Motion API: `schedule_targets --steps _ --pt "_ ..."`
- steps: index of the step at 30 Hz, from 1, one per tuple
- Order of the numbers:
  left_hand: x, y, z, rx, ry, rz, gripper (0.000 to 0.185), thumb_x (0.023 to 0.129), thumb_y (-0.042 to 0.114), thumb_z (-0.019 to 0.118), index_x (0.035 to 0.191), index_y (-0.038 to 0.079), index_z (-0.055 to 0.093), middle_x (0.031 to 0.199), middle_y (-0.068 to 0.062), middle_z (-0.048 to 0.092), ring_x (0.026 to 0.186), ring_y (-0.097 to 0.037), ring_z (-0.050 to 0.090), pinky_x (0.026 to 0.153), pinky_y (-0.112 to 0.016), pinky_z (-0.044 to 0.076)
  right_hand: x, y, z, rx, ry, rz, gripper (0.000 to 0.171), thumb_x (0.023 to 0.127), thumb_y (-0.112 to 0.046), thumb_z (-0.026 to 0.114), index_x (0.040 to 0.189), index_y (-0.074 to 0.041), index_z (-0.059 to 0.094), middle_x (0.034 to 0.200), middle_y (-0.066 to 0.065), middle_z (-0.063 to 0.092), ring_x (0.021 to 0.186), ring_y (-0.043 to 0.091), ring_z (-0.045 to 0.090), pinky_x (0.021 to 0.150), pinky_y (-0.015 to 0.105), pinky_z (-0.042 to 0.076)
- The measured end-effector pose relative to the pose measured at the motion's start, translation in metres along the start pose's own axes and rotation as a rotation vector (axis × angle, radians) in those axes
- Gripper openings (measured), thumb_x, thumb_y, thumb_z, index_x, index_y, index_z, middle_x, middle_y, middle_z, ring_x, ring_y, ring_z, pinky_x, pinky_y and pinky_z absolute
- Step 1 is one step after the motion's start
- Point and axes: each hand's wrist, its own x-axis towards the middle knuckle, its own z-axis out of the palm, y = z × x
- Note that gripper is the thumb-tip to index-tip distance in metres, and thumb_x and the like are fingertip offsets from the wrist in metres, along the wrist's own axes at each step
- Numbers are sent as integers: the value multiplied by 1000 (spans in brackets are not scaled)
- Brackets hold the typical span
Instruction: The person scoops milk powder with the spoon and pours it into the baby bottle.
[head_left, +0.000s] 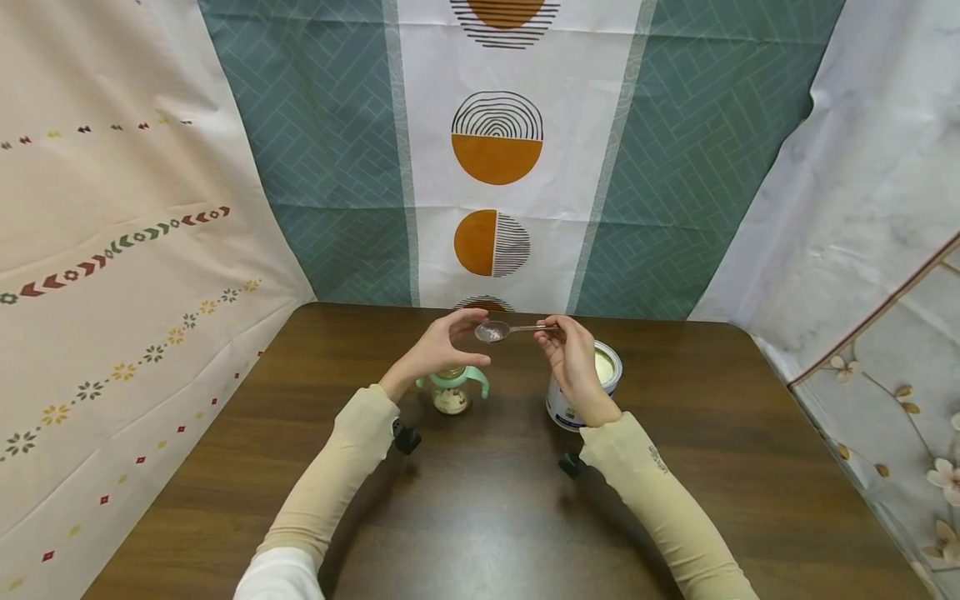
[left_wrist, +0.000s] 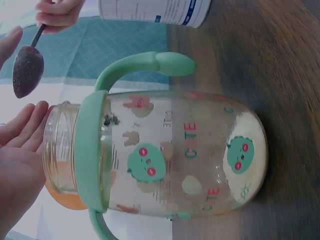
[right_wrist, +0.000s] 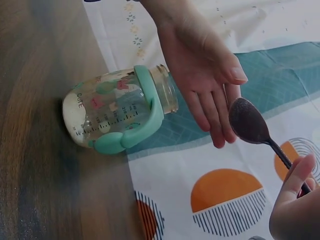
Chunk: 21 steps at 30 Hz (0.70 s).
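My right hand point(head_left: 573, 367) pinches a spoon point(head_left: 492, 332) by its handle and holds it level above the table. A little whitish residue shows on the bowl of the spoon point(right_wrist: 248, 121) in the right wrist view. My left hand point(head_left: 435, 346) is held beside the spoon bowl, fingers and thumb apart, with nothing in it. Below that hand a clear baby bottle point(left_wrist: 150, 175) with a mint-green collar and two handles stands upright, its mouth uncovered. Pale powder point(left_wrist: 245, 135) lies at its bottom. An uncovered white tin point(head_left: 559, 407) stands behind my right wrist.
Everything stands on a dark brown wooden table point(head_left: 480, 500). A patterned curtain point(head_left: 517, 167) hangs along the table's far edge, with more cloth at both sides. Both forearms, in pale sleeves, reach in from the near edge.
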Motion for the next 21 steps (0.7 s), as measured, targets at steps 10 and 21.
schedule_targets --steps 10,21 --pt "13 -16 10 -9 15 47 73 78 1 78 142 1 43 145 -21 45 135 -33 44 114 -48 34 1 -9 -7 25 20 -18 33 104 -9 35 81 -6 59 83 4 64 65 9 60 60 13 50" --pt "19 -13 23 -26 3 78 72 78 5 79 141 2 44 145 -15 46 136 -29 44 114 -47 35 2 -17 -12 48 29 -37 35 103 -8 35 79 -5 60 78 4 64 62 10 58 57 14 48"
